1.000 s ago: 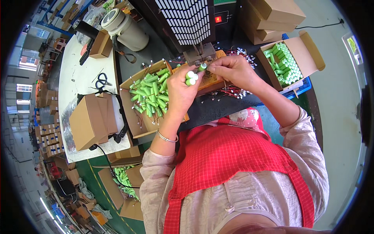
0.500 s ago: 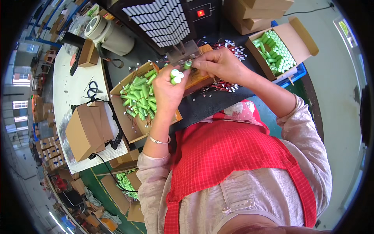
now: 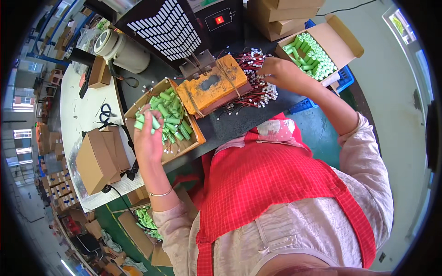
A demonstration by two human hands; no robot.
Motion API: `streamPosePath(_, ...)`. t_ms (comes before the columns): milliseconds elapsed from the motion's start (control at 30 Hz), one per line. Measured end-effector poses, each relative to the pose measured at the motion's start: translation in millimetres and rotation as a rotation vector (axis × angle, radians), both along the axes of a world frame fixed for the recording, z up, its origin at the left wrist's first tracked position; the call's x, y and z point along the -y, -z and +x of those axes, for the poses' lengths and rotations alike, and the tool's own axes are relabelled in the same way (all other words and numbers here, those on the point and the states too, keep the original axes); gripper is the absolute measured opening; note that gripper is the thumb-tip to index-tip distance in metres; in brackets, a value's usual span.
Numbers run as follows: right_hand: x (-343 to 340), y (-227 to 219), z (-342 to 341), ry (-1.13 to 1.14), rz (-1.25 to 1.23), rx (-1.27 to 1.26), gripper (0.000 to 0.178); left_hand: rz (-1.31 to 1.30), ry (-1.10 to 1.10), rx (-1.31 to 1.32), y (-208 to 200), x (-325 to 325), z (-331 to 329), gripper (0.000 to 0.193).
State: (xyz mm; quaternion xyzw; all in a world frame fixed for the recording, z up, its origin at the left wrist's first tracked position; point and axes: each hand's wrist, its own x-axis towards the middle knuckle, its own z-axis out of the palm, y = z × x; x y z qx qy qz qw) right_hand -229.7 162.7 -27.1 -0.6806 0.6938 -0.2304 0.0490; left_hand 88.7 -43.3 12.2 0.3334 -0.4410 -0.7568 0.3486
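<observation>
behind the orange block (image 3: 214, 86) a slotted machine (image 3: 202, 39) stands close, its top cut off; a carton of green tubes (image 3: 344, 42) sits beyond it to the right. left of the block, the left hand (image 3: 149, 138) has fingers curled round green cylinders (image 3: 139, 121), over an open carton (image 3: 200, 134). right of it, the right hand (image 3: 285, 77) partly hides wired connectors (image 3: 264, 95); whether its fingers pinch any, i cannot tell.
</observation>
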Motion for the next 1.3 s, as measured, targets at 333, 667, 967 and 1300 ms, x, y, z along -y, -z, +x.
streamPosePath(333,-2.7,-44.2,-24.6,0.270,0.047,0.169,0.017,-0.002,0.212,0.197,-15.6,-44.8,-32.3,0.031)
streamPosePath(667,-30.1,-46.8,15.6,0.107,-0.089,0.975,0.010,0.227,0.198,-0.136,-9.1,-95.1,-92.5,0.033)
streamPosePath(967,-41.1,-31.8,66.0,-0.148,0.043,0.930,0.006,0.212,0.236,-0.195,-8.3,-92.9,-96.4,0.032)
streamPosePath(1300,3.7,-43.5,103.1,0.274,0.124,1.279,0.021,0.055,0.232,-0.116,2.5,-93.7,-89.2,0.030)
